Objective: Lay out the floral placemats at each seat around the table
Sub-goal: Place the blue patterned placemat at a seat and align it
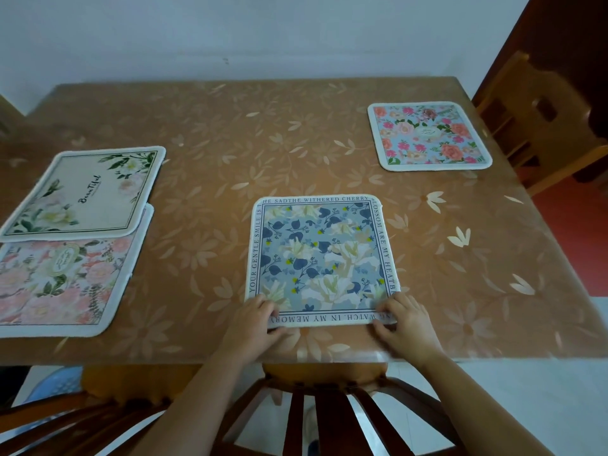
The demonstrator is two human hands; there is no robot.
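Note:
A blue-grey floral placemat (320, 258) with a text border lies flat near the table's front edge. My left hand (255, 324) pinches its near left corner and my right hand (406, 322) pinches its near right corner. At the far right lies a light-blue placemat with pink roses (429, 135). On the left a cream placemat reading "Beautiful" (87, 192) overlaps the far edge of a pink floral placemat (62, 274).
The table (230, 153) has an orange leaf-patterned cover under clear plastic. A dark wooden chair back (316, 413) stands right below my hands. A light wooden chair (533, 116) is at the right side. A white wall runs behind.

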